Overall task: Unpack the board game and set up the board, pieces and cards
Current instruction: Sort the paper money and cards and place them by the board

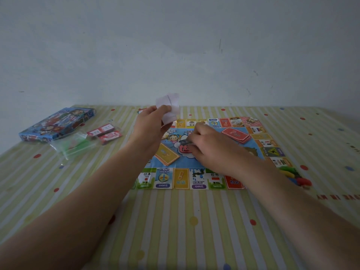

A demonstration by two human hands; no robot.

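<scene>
In the upper left of the frame the blue game box (56,123) lies flat on the striped, dotted surface (175,221). Just right of it and lower lies a clear plastic bag (74,145) with something green inside. Beside the bag are two red card packs (104,133), side by side.

Left of centre, the left hand (150,127) is raised above the board's far left corner. Its thumb and fingers pinch a folded white paper (169,109), which sticks up above the hand.

The board (183,178) lies open and flat in the middle of the frame. A yellow card stack (166,155) rests on its inner left part.

The right hand (212,147) is down over the board's centre, fingers curled, their tips pinching a small grey thing (184,142) too blurred to name.

Further right, a red card stack (236,135) sits on the board's inner upper right. At the board's lower right corner lies a cluster of coloured pieces (296,177), green, yellow, blue and red.
</scene>
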